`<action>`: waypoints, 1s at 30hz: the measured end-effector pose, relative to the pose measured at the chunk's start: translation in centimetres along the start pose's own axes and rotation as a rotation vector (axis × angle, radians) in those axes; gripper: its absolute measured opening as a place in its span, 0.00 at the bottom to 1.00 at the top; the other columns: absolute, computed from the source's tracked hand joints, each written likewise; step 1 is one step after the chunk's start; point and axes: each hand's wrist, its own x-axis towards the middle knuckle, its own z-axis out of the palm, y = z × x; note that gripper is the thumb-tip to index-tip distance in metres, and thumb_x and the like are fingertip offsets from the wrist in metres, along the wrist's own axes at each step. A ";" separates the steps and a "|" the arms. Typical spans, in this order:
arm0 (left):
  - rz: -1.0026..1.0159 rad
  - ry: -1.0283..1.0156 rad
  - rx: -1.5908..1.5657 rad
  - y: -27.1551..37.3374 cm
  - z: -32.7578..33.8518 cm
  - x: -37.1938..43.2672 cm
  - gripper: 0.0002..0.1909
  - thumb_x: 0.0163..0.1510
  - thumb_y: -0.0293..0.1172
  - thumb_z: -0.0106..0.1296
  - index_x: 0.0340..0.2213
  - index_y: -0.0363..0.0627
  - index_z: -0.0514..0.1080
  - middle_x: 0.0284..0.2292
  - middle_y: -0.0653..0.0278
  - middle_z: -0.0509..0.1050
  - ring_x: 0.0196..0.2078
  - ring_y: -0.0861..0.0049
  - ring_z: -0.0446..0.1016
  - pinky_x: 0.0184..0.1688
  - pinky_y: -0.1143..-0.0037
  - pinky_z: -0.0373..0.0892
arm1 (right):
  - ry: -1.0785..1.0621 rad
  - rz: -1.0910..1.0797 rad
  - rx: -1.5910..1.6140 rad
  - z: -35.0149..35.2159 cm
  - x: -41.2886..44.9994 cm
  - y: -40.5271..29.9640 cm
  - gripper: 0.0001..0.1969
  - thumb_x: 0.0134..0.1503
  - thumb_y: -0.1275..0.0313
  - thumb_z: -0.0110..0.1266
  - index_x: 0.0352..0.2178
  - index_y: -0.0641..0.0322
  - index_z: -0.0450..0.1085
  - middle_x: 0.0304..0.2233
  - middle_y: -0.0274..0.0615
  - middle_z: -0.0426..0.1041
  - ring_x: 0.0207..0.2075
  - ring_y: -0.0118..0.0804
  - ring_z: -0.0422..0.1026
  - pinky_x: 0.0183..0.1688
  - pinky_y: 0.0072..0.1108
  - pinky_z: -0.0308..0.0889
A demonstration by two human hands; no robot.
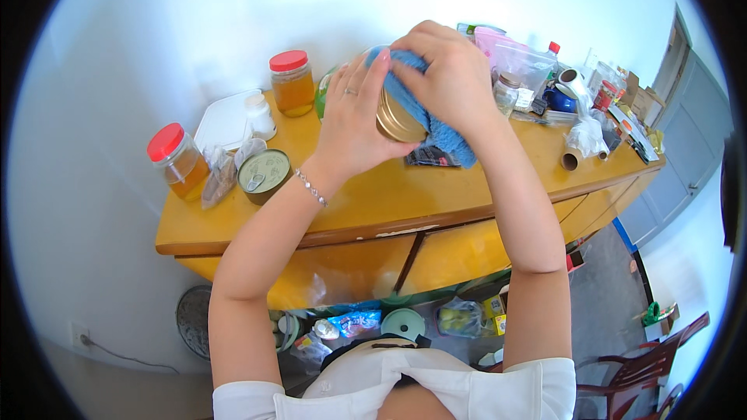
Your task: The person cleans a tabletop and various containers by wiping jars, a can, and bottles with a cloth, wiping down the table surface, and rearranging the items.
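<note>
My left hand (353,114), with a ring on one finger and a bracelet at the wrist, grips a round gold-coloured metal container (397,119) from the left. It is held tilted above the tabletop, and much of it is hidden by my hands. In my right hand (446,73) is a blue terry cloth (449,143), pressed against the container's upper right side, with a loose end hanging down. Partly behind my left hand shows a green rounded thing (321,96). A pull-tab can (264,174) stands left of my left wrist.
On the wooden sideboard (373,198) stand two red-lidded jars of amber liquid (293,90), a white bottle (259,119) and a white tray (219,122). To the right are a glass jar (506,93), clear plastic bags and film rolls (572,157). A chair (642,361) stands lower right.
</note>
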 end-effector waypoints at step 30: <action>-0.067 0.050 -0.146 -1.2 -0.9 0.6 0.63 0.19 0.41 0.71 0.56 0.42 0.46 0.49 0.55 0.63 0.49 0.59 0.64 0.51 0.66 0.59 | 0.130 0.791 0.527 1.6 -6.5 3.1 0.10 0.49 0.69 0.55 0.27 0.68 0.69 0.23 0.42 0.72 0.23 0.28 0.69 0.27 0.21 0.64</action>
